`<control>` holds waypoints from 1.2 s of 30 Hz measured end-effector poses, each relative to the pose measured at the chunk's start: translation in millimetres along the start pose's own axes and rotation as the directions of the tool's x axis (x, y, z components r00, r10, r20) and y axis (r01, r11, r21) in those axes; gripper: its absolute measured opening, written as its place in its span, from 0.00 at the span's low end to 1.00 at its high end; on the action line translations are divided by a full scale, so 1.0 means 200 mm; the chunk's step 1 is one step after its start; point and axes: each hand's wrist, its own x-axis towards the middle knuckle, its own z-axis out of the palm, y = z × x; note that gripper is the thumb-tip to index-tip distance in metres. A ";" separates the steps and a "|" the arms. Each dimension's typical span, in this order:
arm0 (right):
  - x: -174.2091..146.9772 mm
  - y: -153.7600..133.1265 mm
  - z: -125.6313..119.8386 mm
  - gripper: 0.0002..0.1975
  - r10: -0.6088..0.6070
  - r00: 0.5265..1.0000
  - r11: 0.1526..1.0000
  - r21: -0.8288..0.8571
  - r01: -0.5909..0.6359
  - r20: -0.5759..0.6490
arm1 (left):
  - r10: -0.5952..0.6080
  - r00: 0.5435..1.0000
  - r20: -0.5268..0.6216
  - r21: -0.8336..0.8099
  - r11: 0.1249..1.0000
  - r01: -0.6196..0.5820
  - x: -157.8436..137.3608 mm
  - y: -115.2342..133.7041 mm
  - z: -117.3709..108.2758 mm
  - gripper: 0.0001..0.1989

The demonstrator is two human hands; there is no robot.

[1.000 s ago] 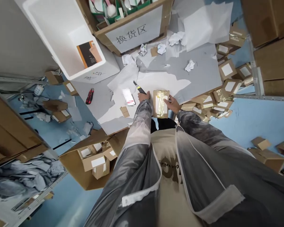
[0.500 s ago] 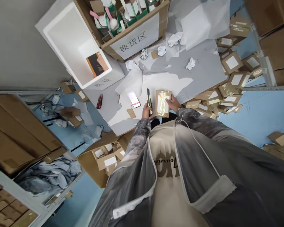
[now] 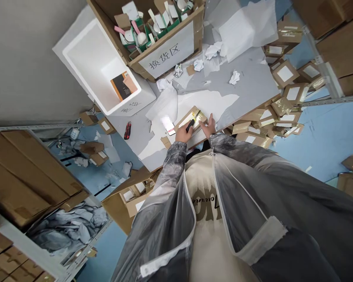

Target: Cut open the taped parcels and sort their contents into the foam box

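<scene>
My left hand [image 3: 184, 134] is closed round a black-and-yellow utility knife [image 3: 190, 125], whose tip points onto a small cardboard box [image 3: 195, 111]. The box lies tilted on the table, with a white label and shiny yellowish tape on top. My right hand [image 3: 208, 126] holds the box's near right corner between thumb and fingers. Left of the box lies a phone [image 3: 170, 128] with a lit screen. A piece of cardboard [image 3: 165, 142] rests below the phone. Whether the blade has cut into the tape cannot be made out.
A red-and-black utility knife [image 3: 127, 130] lies at the table's left. Behind stand a white foam box [image 3: 141, 92] and a large carton [image 3: 198, 33] of green-edged packages. Crumpled paper [image 3: 234, 77] litters the table [image 3: 253, 74]. Small parcels [image 3: 286, 73] are heaped on the right.
The small box has gone from upright between my hands to lying turned on the table. My left hand has brought the knife rightward onto it. My right hand has shifted to its near corner.
</scene>
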 end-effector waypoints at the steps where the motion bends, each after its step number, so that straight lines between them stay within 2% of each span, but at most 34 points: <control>1: 0.01 0.02 -0.01 0.59 -0.054 0.998 0.998 -0.040 0.053 -0.023 | 0.015 1.000 0.023 0.058 0.998 -0.017 0.01 0.00 -0.02 0.31; 4: 0.05 0.09 -0.03 0.54 -0.091 0.995 0.995 -0.053 0.089 -0.039 | 0.011 0.995 0.103 0.278 0.960 -0.039 0.02 0.02 -0.07 0.33; 7: 0.07 0.15 -0.05 0.54 -0.129 0.990 0.991 -0.040 0.127 -0.054 | -0.042 0.983 0.176 0.485 0.873 -0.050 0.02 0.10 -0.11 0.32; 11: 0.09 0.25 -0.06 0.54 -0.173 0.982 0.984 -0.047 0.169 -0.073 | -0.075 0.966 0.246 0.610 0.787 -0.094 -0.02 0.20 -0.12 0.32; 15: 0.09 0.31 -0.07 0.53 -0.205 0.975 0.977 -0.068 0.200 -0.087 | -0.111 0.956 0.272 0.664 0.741 -0.103 -0.07 0.22 -0.09 0.33; 19: 0.09 0.31 -0.06 0.50 -0.240 0.967 0.970 -0.061 0.236 -0.089 | -0.114 0.954 0.279 0.695 0.709 -0.119 -0.08 0.19 -0.06 0.33; 25: 0.09 0.22 -0.07 0.39 -0.170 0.985 0.973 -0.162 0.161 -0.039 | -0.105 0.964 0.245 0.662 0.744 -0.087 -0.13 0.11 -0.07 0.32; 29: 0.09 0.18 -0.09 0.35 -0.092 0.995 0.973 -0.216 0.083 -0.031 | -0.147 0.958 0.245 0.640 0.767 -0.046 -0.22 0.02 -0.11 0.30; 36: 0.08 0.13 -0.10 0.29 -0.066 0.996 0.967 -0.249 0.050 -0.056 | -0.130 0.963 0.236 0.640 0.766 -0.054 -0.31 -0.08 -0.13 0.32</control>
